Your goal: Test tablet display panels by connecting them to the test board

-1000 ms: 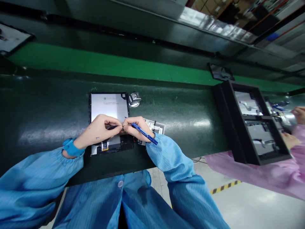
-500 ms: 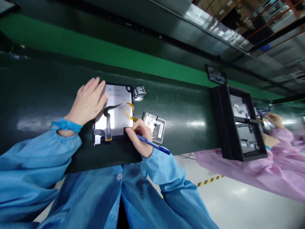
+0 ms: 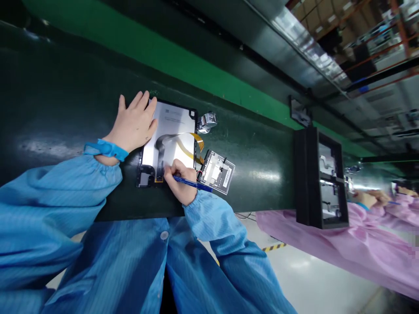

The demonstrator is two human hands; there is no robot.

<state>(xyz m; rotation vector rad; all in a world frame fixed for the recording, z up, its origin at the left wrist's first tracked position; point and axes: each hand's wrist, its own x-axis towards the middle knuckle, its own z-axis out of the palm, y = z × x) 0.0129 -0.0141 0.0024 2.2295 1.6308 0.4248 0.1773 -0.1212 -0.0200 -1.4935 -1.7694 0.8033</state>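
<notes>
A silver-backed display panel (image 3: 175, 124) with a black frame lies on the bench under both hands. My left hand (image 3: 135, 122) rests with spread fingers on its left edge. In my right hand (image 3: 180, 181) is a slim blue pen-like tool (image 3: 199, 186); its tip is hidden by the fingers. The right fingertips are at the panel's lower part, close to the bottom end of a dark flex cable (image 3: 161, 159). An orange flex cable (image 3: 198, 139) loops over the panel's right edge. Right of that hand, a small circuit board with a labelled battery (image 3: 218, 172) lies flat.
A shiny metal roll or ring (image 3: 207, 121) stands beside the panel's upper right corner. Farther right is a black two-compartment frame (image 3: 307, 174) holding panels. A dark device (image 3: 300, 111) sits behind it. A co-worker's pink sleeve (image 3: 369, 222) and hands are beyond.
My right hand has moved left and down the panel with the blue tool, to the dark cable's lower end. My left hand stays on the panel's edge. The camera view has tilted.
</notes>
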